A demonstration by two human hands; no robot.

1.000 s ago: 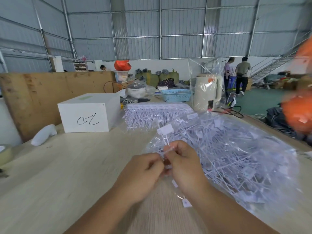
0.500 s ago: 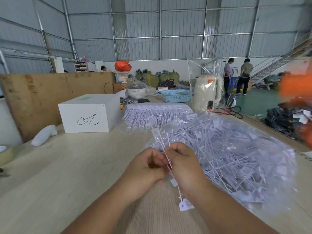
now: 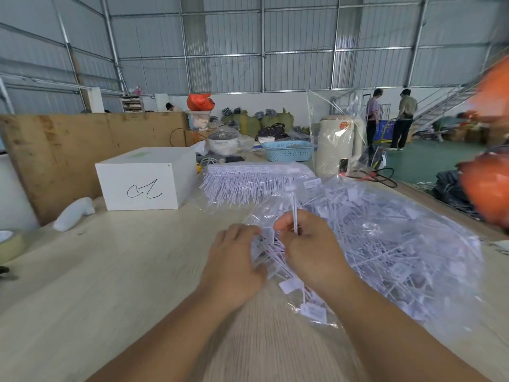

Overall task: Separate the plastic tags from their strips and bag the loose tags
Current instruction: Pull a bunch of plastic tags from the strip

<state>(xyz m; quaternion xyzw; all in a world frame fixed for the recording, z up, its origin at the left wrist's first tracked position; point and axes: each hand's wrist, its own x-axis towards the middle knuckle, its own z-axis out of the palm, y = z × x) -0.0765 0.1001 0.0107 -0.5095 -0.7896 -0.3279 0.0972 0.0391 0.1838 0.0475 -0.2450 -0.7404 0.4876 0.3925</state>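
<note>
A clear plastic bag [image 3: 399, 244] full of loose white tags lies on the wooden table to the right of centre. At its open left end my left hand [image 3: 234, 268] grips a strip of white tags [image 3: 271, 253] that fans out between both hands. My right hand [image 3: 311, 249] pinches a single white tag stem [image 3: 294, 205] that stands upright above its fingers. A few loose tags [image 3: 312, 312] lie at the bag's near edge. Behind the bag a stack of uncut tag strips [image 3: 256, 180] rests in clear wrap.
A white box [image 3: 143, 180] with a scribble stands at the back left, a white spray bottle [image 3: 74, 213] beside it. A tape roll [image 3: 9, 244] sits at the left edge. Further back stand a blue basket [image 3: 287, 151] and a cream kettle [image 3: 337, 146]. Two people stand far right.
My hands have moved slightly right into the bag's opening. The right hand now holds one tag stem upright, and the left hand grips the fanned strip instead of a single hanging tag.
</note>
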